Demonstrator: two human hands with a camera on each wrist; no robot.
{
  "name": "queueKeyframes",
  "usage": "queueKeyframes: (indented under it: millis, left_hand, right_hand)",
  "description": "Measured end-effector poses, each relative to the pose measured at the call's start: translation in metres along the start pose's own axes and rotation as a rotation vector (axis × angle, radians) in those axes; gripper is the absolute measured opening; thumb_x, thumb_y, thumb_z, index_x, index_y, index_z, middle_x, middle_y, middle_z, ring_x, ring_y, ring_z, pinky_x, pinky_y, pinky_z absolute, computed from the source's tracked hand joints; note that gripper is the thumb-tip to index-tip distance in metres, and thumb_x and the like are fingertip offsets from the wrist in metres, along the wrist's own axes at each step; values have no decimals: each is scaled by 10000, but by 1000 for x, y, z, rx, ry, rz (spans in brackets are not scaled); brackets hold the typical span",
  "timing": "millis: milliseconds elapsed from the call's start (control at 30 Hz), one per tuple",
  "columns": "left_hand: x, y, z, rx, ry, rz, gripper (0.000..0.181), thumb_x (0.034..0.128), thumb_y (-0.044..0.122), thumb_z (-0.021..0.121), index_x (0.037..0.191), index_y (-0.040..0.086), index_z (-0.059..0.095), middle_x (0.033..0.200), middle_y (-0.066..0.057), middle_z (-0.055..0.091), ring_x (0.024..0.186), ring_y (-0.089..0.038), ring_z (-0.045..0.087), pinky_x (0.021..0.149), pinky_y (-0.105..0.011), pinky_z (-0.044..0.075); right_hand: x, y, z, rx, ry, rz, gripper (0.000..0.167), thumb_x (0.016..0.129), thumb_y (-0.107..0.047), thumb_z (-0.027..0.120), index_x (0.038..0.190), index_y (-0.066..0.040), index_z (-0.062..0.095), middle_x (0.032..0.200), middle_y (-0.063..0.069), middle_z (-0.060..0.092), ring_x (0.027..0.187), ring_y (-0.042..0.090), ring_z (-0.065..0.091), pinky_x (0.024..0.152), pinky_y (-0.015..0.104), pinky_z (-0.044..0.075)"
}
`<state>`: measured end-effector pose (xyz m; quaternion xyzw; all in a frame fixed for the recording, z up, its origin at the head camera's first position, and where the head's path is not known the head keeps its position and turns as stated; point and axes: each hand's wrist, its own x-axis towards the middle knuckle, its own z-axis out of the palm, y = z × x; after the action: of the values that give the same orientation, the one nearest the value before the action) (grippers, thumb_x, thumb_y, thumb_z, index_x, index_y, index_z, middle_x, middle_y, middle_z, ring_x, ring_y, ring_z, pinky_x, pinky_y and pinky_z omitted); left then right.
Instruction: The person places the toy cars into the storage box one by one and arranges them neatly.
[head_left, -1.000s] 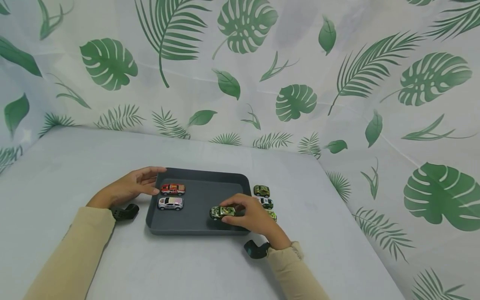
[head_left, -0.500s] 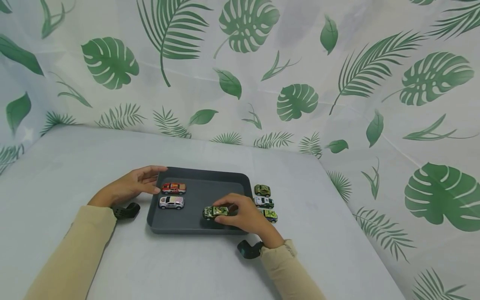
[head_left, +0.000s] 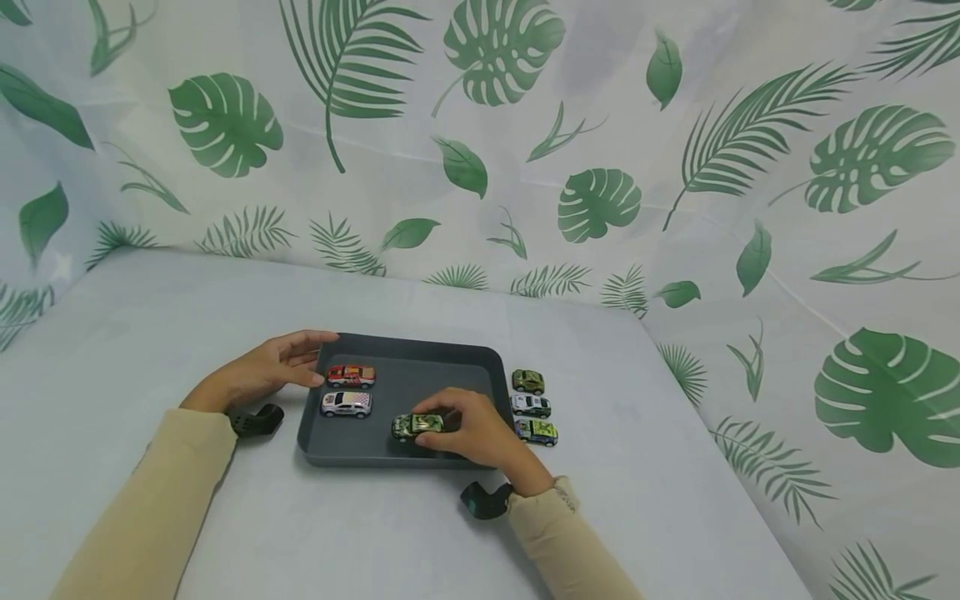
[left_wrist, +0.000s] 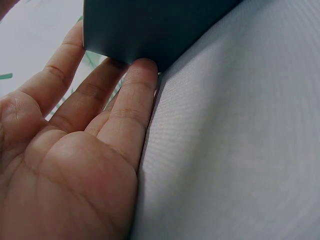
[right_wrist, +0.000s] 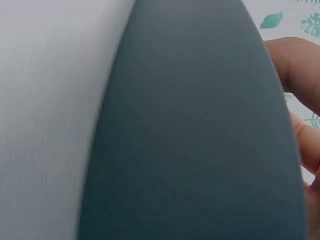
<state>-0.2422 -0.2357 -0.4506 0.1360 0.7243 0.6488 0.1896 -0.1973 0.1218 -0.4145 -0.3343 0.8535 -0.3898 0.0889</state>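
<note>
A dark grey tray (head_left: pixel 442 362) lies on the table. My right hand (head_left: pixel 472 429) pinches a green camouflage toy car (head_left: pixel 417 427) between thumb and fingers, low over the tray's front middle. Whether the car's wheels touch the tray floor I cannot tell. In the right wrist view the tray's wall hides much of the hand. My left hand (head_left: pixel 266 367) is at the tray's left side, its fairly straight fingers (left_wrist: pixel 132 100) touching the outer wall. Beside it in the tray stand a red toy car (head_left: pixel 351 376) and, in front of that, a white toy car (head_left: pixel 347 405).
Right of the tray, three more toy cars stand in a column on the table: an olive camouflage car (head_left: pixel 528 382), a white and green car (head_left: pixel 531 406) and a yellow-green car (head_left: pixel 537 432). A leaf-patterned cloth (head_left: pixel 510 142) hangs behind the table.
My right hand has carried the camouflage toy car leftward over the tray, uncovering the cars at the right. The left hand has stayed at the tray's left side.
</note>
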Motion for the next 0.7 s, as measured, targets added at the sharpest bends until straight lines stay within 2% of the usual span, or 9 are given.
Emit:
queueKeyframes:
  millis: [200, 400, 700]
  left_hand:
    - [2, -1, 1, -1, 1, 4, 891, 923, 73, 815, 1655, -39, 319, 1745, -293, 228, 1626, -531, 119, 1298, -680, 152]
    - [2, -2, 1, -17, -13, 28, 892, 916, 43, 808, 1646, -71, 308, 1734, -321, 225, 1620, -546, 115, 1297, -676, 156]
    - [2, -2, 1, -21, -9, 26, 895, 917, 47, 811, 1649, -65, 307, 1728, -315, 255, 1617, -536, 153, 1292, -680, 177]
  right_hand:
    - [3, -4, 6, 12, -7, 8, 303, 934, -106, 857, 1221, -38, 792, 1185, 98, 759, 1026, 108, 690, 892, 257, 597]
    - [8, -11, 12, 12, -9, 31, 299, 935, -96, 853, 1224, -45, 796, 1195, 96, 760, 1031, 136, 695, 908, 266, 591]
    - [14, -17, 21, -5, -10, 44, 285, 929, -101, 859, 1205, -53, 806, 1189, 84, 766, 1011, 133, 683, 885, 269, 567]
